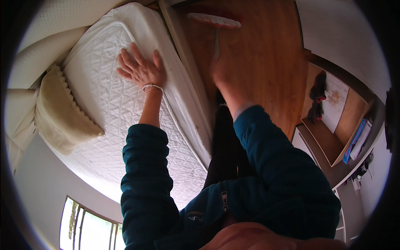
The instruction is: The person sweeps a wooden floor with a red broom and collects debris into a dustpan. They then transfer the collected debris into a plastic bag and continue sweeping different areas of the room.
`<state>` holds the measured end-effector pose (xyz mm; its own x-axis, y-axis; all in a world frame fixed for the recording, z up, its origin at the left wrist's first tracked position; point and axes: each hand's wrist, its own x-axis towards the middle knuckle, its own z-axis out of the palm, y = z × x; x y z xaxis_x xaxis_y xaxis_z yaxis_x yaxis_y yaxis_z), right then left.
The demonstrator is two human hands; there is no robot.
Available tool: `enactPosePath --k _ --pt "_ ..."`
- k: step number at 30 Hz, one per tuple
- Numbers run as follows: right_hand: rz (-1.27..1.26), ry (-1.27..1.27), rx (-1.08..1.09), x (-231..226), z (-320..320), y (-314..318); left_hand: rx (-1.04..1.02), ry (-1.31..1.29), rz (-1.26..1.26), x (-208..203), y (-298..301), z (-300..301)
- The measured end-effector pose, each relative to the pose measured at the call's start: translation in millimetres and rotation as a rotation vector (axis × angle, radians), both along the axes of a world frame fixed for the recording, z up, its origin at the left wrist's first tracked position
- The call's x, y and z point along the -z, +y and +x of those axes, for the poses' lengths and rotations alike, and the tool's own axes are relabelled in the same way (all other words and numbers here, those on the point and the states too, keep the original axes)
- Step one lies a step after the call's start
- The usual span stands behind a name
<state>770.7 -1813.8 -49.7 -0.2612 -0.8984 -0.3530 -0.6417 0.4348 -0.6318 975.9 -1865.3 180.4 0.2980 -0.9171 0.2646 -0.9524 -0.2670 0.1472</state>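
While the left hand [141, 68] lay flat on the mattress [121, 108], its fingers were spread wide and fully extended, gripping nothing, with the palm pressed into the white quilted cover close to the mattress's long edge nearest the floor. A thin pale band circled that wrist. The cover showed a stitched diamond pattern and a piped seam running along the edge; the surface looked soft and slightly dimpled under the palm. The right hand [220, 68] was closed around the thin pale handle of a mop [214, 21], fingers wrapped fully about the shaft; motion blur hid the individual fingers. The mop's head was flat, long and narrow, whitish with a reddish tint, and it rested on the wooden floor [258, 62] just beside the bed's side rail, near the far end of the mattress edge. The floor was smooth, warm brown planking with a slight sheen. Both forearms wore dark teal fleece sleeves. A cream pillow [62, 112] with a scalloped border lay at the mattress's head end, well apart from the left hand. Beyond the floor stood a low wooden shelf unit [329, 125] holding dark and red items, too small to identify. A window [89, 227] showed beside the mattress's other long edge.
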Motion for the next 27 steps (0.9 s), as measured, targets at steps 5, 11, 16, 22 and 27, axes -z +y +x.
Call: enactPosePath --k 5,11,16,22,27 --pt "0.112 -0.127 0.070 -44 17 4 0.002 -0.009 0.014 -2 -1 0" --pt "0.057 -0.108 -0.046 -7 -52 -58 0.025 -0.085 -0.052 0 -2 -2" --pt "0.123 -0.467 0.400 -22 -121 -44 0.021 -0.065 -0.027 1 -1 -1" --pt "-0.046 -0.239 0.618 -67 -114 16 0.019 -0.068 -0.046 2 -1 -3" --pt "-0.038 0.003 0.056 -79 -140 5 0.006 -0.089 -0.030 2 -1 -2"
